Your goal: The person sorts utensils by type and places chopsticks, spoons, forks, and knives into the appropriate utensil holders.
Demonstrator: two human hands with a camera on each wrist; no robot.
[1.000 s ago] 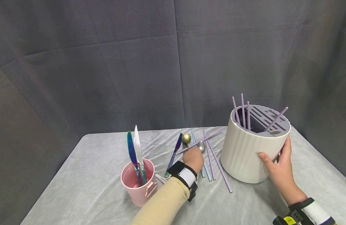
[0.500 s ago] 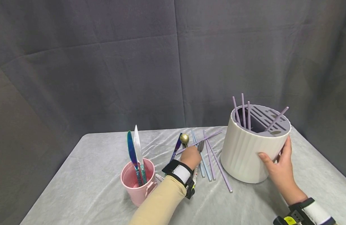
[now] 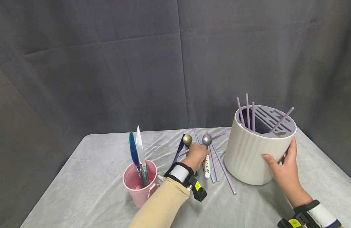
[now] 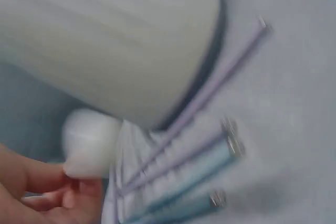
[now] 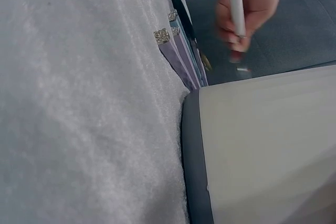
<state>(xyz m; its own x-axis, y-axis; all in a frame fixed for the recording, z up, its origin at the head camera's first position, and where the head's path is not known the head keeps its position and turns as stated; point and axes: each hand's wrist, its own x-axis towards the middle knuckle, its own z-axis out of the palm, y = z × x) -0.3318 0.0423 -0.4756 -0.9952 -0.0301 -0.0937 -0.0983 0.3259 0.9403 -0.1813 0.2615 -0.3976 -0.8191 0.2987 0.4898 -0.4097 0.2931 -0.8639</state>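
We pinch silver metal spoon with white patterned handle in left hand's grip, bowl up, over thin purple and blue sticks on grey cloth-covered bench. Right hand's grip, wide, touches white ribbed round pot.

Some fingertips of the right hand are hidden behind the white holder, whose rim conceals the lower ends of the purple sticks inside. Left of the holder, print on the spoon is too small to read, and the back of the left hand covers most of its fingers. Farther left, a sleeve hides part of the pink pail. The left wrist view is blurred.
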